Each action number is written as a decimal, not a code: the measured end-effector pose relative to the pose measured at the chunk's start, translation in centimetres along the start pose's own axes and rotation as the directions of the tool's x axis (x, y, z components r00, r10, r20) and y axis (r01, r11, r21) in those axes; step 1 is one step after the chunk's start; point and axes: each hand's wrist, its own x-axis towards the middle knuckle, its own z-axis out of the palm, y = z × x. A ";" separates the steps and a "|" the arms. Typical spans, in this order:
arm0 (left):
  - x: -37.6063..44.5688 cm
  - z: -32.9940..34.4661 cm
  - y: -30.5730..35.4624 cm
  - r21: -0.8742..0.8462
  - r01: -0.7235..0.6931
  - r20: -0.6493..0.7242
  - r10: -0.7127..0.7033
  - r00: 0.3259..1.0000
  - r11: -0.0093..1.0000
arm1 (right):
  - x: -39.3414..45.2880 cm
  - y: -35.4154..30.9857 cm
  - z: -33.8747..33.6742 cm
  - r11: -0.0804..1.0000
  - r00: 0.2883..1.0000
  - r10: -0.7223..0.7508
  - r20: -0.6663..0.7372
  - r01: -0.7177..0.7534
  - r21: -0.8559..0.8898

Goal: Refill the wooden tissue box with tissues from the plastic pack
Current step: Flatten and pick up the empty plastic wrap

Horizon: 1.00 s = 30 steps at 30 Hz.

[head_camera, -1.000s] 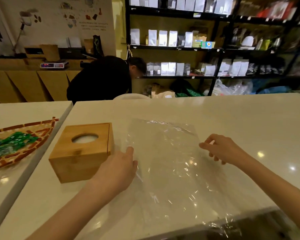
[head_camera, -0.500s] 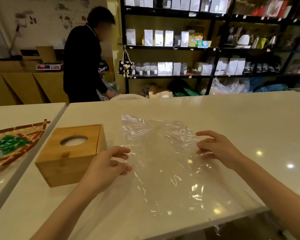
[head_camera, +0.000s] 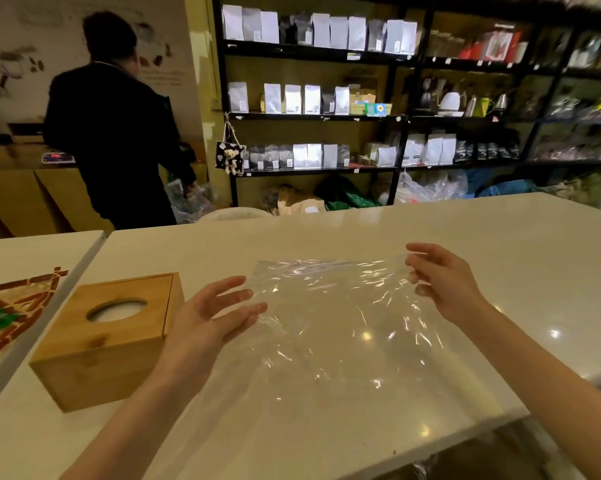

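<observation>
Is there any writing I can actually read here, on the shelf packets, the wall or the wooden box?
None can be read.
Shelf packets: labels too small and blurred.
Wall poster: lines of text, blurred.
Wooden box: no writing shows.
Plastic bag: clear, no print shows.

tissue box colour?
Light honey-brown wood, white tissue showing through its oval top hole; head view.

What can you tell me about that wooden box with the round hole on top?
The wooden tissue box is a light, bamboo-looking cube with an oval hole in its lid, something white showing inside. It sits upright and closed on the white counter, left of the clear plastic sheet. The left hand is beside it; contact is unclear.
</observation>
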 end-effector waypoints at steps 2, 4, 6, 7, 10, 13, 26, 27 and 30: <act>0.3 0.1 -0.2 -0.063 0.027 -0.009 -0.027 1.000 0.998 | 0.2 0.1 0.3 0.999 0.999 -0.040 -0.032 0.039 -0.029; 0.5 0.0 -0.7 -0.125 0.104 0.034 -0.101 0.994 0.987 | 0.4 0.3 0.5 0.995 0.996 -0.073 -0.052 0.069 -0.070; 0.4 0.1 -1.2 -0.118 0.228 0.125 -0.213 0.969 0.966 | 0.6 0.7 0.7 0.991 0.994 -0.094 -0.064 0.086 -0.105; 0.2 0.1 -1.5 -0.072 0.268 0.165 -0.254 0.953 0.961 | 0.7 0.9 0.8 0.988 0.993 -0.100 -0.066 0.092 -0.123; -0.3 -0.2 -2.3 0.093 0.273 0.255 -0.288 0.923 0.957 | 0.9 1.7 0.9 0.982 0.992 -0.109 -0.058 0.098 -0.161; -0.4 -0.3 -2.4 0.168 0.220 0.268 -0.259 0.928 0.961 | 1.3 2.4 1.0 0.974 0.992 -0.111 -0.067 0.095 -0.206; 0.3 -0.8 -2.1 0.094 0.320 0.473 -0.325 0.819 0.943 | 1.8 3.3 -0.4 0.993 0.999 0.043 0.025 -0.040 -0.110; 1.0 -0.3 -2.6 0.015 0.349 0.400 -0.326 0.857 0.937 | 1.8 3.4 -0.5 0.992 0.997 0.065 0.039 -0.061 -0.108; 3.8 0.8 -3.7 -0.241 0.365 0.121 -0.346 0.931 0.899 | 1.6 3.4 -0.6 0.987 0.989 0.115 0.093 -0.103 -0.123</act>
